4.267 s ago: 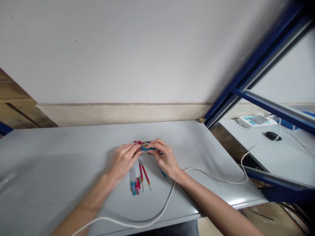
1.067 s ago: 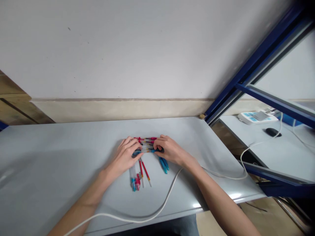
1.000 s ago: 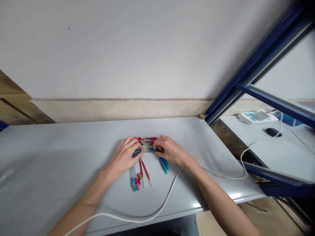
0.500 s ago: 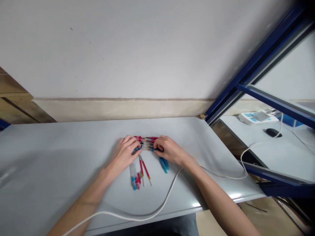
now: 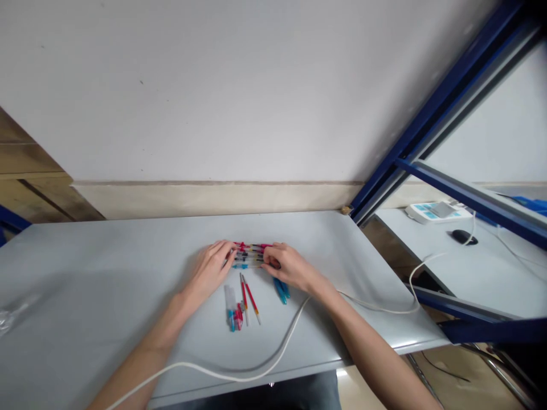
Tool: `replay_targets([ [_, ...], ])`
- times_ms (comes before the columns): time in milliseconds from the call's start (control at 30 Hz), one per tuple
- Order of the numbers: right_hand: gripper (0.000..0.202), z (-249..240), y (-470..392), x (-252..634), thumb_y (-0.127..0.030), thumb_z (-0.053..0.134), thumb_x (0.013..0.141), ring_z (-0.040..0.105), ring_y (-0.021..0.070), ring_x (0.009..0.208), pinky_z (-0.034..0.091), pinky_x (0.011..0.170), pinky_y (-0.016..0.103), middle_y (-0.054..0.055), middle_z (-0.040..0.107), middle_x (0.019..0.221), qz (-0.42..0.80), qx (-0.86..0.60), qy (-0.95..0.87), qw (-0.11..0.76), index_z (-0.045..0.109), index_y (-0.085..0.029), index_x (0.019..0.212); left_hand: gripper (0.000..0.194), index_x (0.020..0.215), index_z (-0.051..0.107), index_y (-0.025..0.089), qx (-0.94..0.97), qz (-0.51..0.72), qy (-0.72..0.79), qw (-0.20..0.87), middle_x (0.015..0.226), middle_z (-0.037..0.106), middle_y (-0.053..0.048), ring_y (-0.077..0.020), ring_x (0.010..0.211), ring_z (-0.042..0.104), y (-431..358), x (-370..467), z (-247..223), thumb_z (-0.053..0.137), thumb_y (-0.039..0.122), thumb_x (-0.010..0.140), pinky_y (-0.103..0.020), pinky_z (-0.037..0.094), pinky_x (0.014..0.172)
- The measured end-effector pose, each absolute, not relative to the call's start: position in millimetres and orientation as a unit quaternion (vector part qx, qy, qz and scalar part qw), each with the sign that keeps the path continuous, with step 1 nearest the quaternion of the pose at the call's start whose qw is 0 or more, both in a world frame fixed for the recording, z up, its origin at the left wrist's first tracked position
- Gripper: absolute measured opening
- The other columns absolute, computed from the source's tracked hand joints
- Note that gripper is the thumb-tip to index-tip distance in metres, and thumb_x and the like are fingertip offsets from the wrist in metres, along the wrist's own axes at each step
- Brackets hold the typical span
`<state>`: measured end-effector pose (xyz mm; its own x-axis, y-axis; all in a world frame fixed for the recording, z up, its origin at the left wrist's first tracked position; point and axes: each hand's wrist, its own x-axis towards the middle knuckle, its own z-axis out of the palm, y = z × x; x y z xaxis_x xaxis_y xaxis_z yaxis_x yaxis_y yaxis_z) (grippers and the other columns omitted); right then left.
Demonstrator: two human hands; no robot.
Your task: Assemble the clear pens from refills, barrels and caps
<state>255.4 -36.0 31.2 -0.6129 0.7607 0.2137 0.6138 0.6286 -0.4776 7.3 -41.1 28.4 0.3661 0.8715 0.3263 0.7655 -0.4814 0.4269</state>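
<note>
A row of several pens (image 5: 250, 256) with clear barrels and red, black and blue parts lies across the grey table (image 5: 128, 285). My left hand (image 5: 212, 262) curls around the row's left ends, and my right hand (image 5: 284, 263) curls around its right ends. Fingers of both hands are bent on the pens. Nearer to me lie two red refills (image 5: 250, 299). Left of them are clear tubes (image 5: 229, 297) and small blue and red caps (image 5: 235, 319). Two blue pen barrels (image 5: 281, 290) rest just below my right hand.
A white cable (image 5: 239, 378) loops over the table front and runs right. Crumpled clear plastic (image 5: 12, 316) lies far left. Blue framing (image 5: 470, 196) stands right, before another table with a white device (image 5: 438, 212) and black mouse (image 5: 464, 237).
My left hand has shifted slightly left off the pens' middle, uncovering more of the blue one. The camera view has tilted and moved a little.
</note>
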Motion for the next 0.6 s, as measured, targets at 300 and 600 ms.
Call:
replay_targets([
  [300,0.009,22.6,-73.9,212.6,-0.026,0.063,0.092,0.057,0.0197,0.083,0.036,0.076,0.029,0.004,0.065,0.083,0.108,-0.347,-0.922,0.137,0.059,-0.019,0.089,0.017,0.112,0.051,0.026,0.766,0.136,0.603,0.174,0.074,0.066,0.002,-0.019,0.072,0.066,-109.2,-2.9,32.1,0.037,0.028,0.102,-0.026,0.037,0.066],
  [600,0.021,23.4,-80.2,203.8,-0.031,0.052,0.101,0.064,0.0218,0.088,0.041,0.081,0.031,0.009,0.071,0.092,0.069,-0.388,-0.915,0.089,0.064,-0.016,0.093,0.033,0.13,0.051,0.021,0.781,-0.008,0.622,0.046,0.09,0.072,-0.008,-0.0284,0.087,0.071,-126.5,17.0,26.2,0.032,0.034,0.106,-0.034,0.042,0.074],
])
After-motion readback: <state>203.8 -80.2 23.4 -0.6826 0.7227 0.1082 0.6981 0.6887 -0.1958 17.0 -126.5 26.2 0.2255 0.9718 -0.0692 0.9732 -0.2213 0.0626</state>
